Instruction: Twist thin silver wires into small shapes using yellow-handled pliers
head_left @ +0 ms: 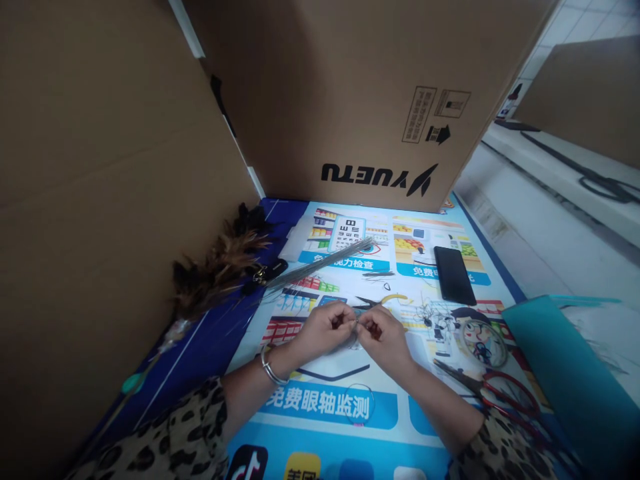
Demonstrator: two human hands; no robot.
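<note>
My left hand [326, 328] and my right hand [383, 335] meet over the printed table cover [320, 413], fingertips pinched together on a small thin wire piece [357, 323] held between them. A silver bangle [269, 368] sits on my left wrist. Pliers with yellow handles [383, 301] lie just beyond my hands. A bundle of thin metal wires [320, 263] lies farther back, pointing toward a brown feather bunch [220, 267] at the left.
Large cardboard boxes [350, 100] wall off the back and left. A black phone [454, 274] lies at the right, red-handled scissors [500, 390] near my right forearm, and a teal sheet [570, 373] at the right edge. Small wire loops [435, 317] lie scattered.
</note>
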